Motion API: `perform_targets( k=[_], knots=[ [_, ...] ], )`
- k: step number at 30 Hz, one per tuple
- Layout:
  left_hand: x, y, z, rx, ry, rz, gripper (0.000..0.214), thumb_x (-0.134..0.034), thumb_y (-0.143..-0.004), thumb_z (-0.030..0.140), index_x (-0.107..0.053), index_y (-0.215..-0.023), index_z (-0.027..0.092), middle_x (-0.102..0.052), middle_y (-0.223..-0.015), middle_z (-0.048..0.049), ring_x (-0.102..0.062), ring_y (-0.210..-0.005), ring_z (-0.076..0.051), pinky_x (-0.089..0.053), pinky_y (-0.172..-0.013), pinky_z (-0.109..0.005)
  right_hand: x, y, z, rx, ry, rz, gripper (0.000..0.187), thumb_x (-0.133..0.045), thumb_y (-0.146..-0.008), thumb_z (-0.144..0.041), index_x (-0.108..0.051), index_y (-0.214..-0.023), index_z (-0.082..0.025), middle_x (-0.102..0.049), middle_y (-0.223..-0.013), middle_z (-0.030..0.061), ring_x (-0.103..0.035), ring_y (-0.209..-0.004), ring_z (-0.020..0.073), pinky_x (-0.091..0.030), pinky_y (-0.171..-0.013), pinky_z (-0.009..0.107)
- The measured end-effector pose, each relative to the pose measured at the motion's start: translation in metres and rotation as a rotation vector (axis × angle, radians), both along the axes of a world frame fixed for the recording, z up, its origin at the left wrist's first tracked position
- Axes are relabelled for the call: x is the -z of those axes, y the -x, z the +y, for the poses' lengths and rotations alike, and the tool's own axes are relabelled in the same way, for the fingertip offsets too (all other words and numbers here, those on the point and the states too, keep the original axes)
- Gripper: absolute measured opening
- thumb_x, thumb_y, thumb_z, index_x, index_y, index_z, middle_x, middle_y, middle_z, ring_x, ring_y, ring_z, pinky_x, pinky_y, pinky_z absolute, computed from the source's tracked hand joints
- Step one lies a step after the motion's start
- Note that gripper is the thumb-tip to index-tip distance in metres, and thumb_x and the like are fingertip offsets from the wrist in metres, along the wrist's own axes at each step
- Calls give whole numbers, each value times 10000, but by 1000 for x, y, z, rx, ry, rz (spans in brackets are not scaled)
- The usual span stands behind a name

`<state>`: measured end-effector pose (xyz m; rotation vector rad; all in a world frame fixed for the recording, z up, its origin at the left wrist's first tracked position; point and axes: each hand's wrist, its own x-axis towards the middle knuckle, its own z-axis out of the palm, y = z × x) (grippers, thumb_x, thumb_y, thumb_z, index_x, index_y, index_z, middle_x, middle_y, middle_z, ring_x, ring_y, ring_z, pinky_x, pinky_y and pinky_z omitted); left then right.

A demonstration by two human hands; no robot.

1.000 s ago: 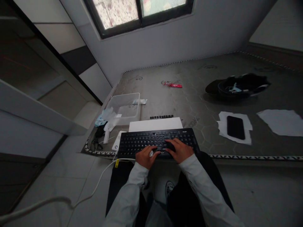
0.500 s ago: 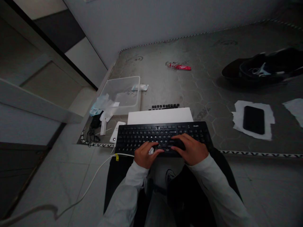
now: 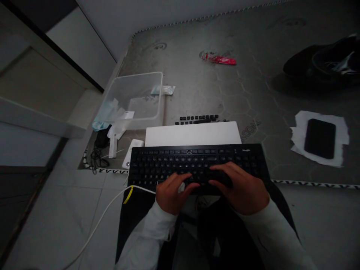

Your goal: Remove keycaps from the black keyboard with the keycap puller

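Your L hand is holding a small white item, thumb & index narrowly apart; your R hand is gripping a dark obj. Both are sitting over the blk kbd, which is lying nr the white box.

A long black keyboard lies face up, crosswise, its near edge over the lap.
Its many black keys fill rows; above its right half, a dark, rounded object sits gripped, partly hidden, its exact shape unclear.
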<state>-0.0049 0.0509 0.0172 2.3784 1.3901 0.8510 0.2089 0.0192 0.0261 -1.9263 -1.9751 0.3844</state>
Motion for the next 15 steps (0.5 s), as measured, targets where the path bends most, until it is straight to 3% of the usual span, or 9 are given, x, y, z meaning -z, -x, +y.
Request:
perform_targets(
  k=[15],
  knots=[
    [2,-3,-2,14,34,7,217,-675,-760,375,-704,-929,243,-662,-664,20,-612,-576,-71,-455,-546,-144,-1,1,0,16,20,30,347,-567,-796,-507,-631,-1073,-308,-668,-993,35,-651,-715,185,-452,-492,241]
  ],
)
